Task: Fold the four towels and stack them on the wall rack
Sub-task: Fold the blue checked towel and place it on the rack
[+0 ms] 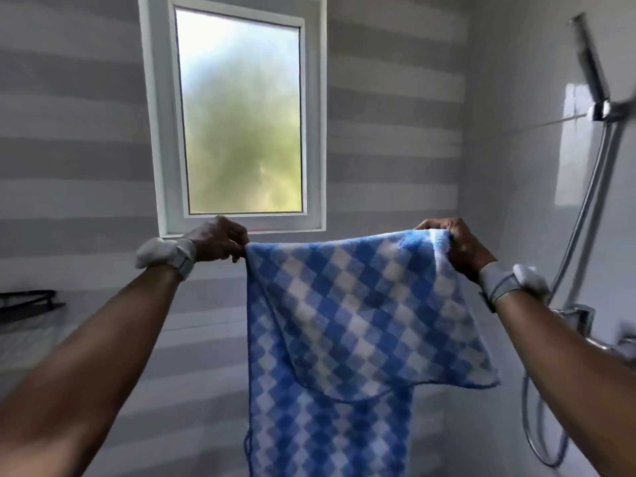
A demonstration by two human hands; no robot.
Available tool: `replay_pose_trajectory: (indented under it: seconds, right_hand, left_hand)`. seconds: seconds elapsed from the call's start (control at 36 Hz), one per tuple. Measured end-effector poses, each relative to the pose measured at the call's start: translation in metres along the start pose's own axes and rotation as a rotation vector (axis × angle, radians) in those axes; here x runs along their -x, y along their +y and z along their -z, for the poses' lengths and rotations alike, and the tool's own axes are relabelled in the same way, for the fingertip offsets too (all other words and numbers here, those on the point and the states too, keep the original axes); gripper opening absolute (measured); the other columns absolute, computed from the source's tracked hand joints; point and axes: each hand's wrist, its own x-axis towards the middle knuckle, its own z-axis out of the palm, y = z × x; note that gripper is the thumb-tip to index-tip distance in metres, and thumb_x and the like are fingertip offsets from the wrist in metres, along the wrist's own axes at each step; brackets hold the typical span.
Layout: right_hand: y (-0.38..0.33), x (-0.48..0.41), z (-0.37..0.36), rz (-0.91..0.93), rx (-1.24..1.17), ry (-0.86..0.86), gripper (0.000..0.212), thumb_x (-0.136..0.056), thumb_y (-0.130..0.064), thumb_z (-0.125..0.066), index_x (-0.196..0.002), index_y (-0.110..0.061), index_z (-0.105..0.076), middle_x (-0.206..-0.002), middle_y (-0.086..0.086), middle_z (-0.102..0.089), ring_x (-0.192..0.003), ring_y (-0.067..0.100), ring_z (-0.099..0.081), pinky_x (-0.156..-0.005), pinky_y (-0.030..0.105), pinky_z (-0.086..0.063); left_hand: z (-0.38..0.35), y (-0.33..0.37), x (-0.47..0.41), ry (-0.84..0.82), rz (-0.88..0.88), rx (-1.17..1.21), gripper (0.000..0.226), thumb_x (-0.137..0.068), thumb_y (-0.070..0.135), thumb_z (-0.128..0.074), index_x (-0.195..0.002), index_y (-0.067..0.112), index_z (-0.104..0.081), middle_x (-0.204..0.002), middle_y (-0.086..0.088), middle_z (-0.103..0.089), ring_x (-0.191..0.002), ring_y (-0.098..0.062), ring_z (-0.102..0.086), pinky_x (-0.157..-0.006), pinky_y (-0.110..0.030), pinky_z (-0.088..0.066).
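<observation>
I hold a blue-and-white checked towel (344, 321) up in the air in front of the striped wall. My left hand (220, 241) pinches its top left corner. My right hand (457, 246) grips the top right corner, where the cloth is bunched. The towel hangs down between my arms, with one layer draped over the front and a longer layer reaching past the bottom of the view. A black wall rack (27, 301) shows at the far left edge, partly cut off. No other towels are in view.
A frosted window (241, 115) sits in the wall straight ahead, above my hands. A shower head (590, 60), its rail, hose (585, 208) and a chrome tap (585, 318) stand on the right wall, close to my right arm.
</observation>
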Motion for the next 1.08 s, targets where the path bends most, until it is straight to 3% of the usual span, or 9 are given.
replay_pose_trajectory:
  seconds: [0.14,0.31,0.44,0.53,0.64,0.69,0.78,0.92,1.08]
  right_hand:
    - [-0.003,0.0,0.001,-0.01,0.074,-0.12,0.035,-0.073,-0.015,-0.058,-0.084,0.018,-0.063,-0.074,0.001,-0.054,-0.071,0.01,-0.045,-0.064,0.033,-0.037]
    - [-0.022,-0.006,0.016,0.173,-0.005,0.166,0.015,-0.08,-0.007,-0.058,-0.082,0.0,-0.071,-0.079,0.007,-0.066,-0.064,-0.012,-0.058,-0.062,0.013,-0.047]
    - [-0.007,-0.001,-0.003,0.051,0.078,0.02,0.036,-0.097,-0.013,-0.061,-0.063,-0.02,-0.071,-0.069,-0.018,-0.061,-0.053,-0.024,-0.049,-0.064,0.001,-0.041]
    - [0.003,0.002,-0.004,0.001,0.021,-0.1,0.01,-0.088,-0.004,-0.062,-0.083,-0.005,-0.071,-0.071,-0.011,-0.07,-0.059,-0.009,-0.059,-0.062,0.008,-0.047]
    - [-0.006,0.001,-0.003,0.17,-0.1,0.164,0.014,-0.084,0.002,-0.062,-0.096,-0.001,-0.068,-0.086,0.003,-0.068,-0.075,-0.002,-0.06,-0.067,0.017,-0.049]
    - [-0.006,0.005,-0.012,0.254,0.054,0.052,0.028,-0.084,0.005,-0.057,-0.103,-0.014,-0.066,-0.087,-0.008,-0.065,-0.078,-0.012,-0.059,-0.07,0.009,-0.046]
    - [0.004,0.004,-0.021,0.145,0.078,-0.153,0.028,-0.075,-0.004,-0.054,-0.088,-0.02,-0.073,-0.079,-0.005,-0.069,-0.072,-0.003,-0.059,-0.065,0.021,-0.048]
    - [0.004,-0.002,-0.021,0.06,-0.203,0.145,0.026,-0.078,-0.015,-0.057,-0.094,0.001,-0.069,-0.087,0.017,-0.068,-0.073,0.012,-0.061,-0.067,0.027,-0.051]
    - [0.017,-0.002,-0.028,-0.062,0.108,-0.058,0.02,-0.062,-0.009,-0.059,-0.072,-0.016,-0.074,-0.075,0.003,-0.075,-0.069,0.011,-0.061,-0.067,0.039,-0.053]
  left_hand:
    - [-0.007,-0.003,-0.001,-0.041,0.113,0.251,0.013,-0.094,0.009,-0.062,-0.082,0.004,-0.058,-0.082,-0.016,-0.074,-0.074,-0.028,-0.074,-0.046,-0.022,-0.051]
    - [-0.011,0.006,-0.009,0.446,-0.126,0.477,0.021,-0.095,-0.008,-0.052,-0.083,0.009,-0.055,-0.068,-0.011,-0.062,-0.053,-0.011,-0.062,-0.044,-0.018,-0.044]
    - [-0.017,0.003,0.002,0.044,0.008,0.012,0.02,-0.093,-0.002,-0.058,-0.101,0.016,-0.058,-0.089,0.005,-0.058,-0.081,-0.005,-0.053,-0.065,-0.009,-0.044]
    - [-0.012,-0.004,0.003,0.022,-0.031,-0.155,0.02,-0.086,0.0,-0.064,-0.09,0.017,-0.073,-0.073,0.005,-0.066,-0.061,0.002,-0.054,-0.058,-0.017,-0.044]
    - [-0.004,0.0,0.005,0.313,-0.077,0.385,0.023,-0.084,-0.012,-0.057,-0.088,0.005,-0.073,-0.059,0.0,-0.059,-0.052,-0.01,-0.048,-0.048,-0.021,-0.039]
    - [-0.011,-0.003,0.01,0.18,-0.012,0.353,0.017,-0.082,-0.008,-0.059,-0.084,0.004,-0.071,-0.066,-0.008,-0.063,-0.057,-0.015,-0.055,-0.051,-0.024,-0.043]
    - [-0.025,-0.022,0.015,-0.097,0.033,0.086,0.043,-0.08,-0.017,-0.051,-0.063,0.017,-0.072,-0.056,-0.002,-0.061,-0.049,-0.01,-0.052,-0.049,-0.024,-0.042]
    - [-0.029,-0.031,0.015,0.285,-0.089,0.122,0.021,-0.084,-0.004,-0.064,-0.085,0.014,-0.075,-0.078,-0.005,-0.07,-0.065,-0.001,-0.058,-0.057,-0.016,-0.047]
    - [-0.026,-0.041,0.011,0.098,-0.072,0.085,0.053,-0.077,-0.021,-0.055,-0.076,0.028,-0.077,-0.073,-0.007,-0.071,-0.057,-0.004,-0.058,-0.054,-0.019,-0.047]
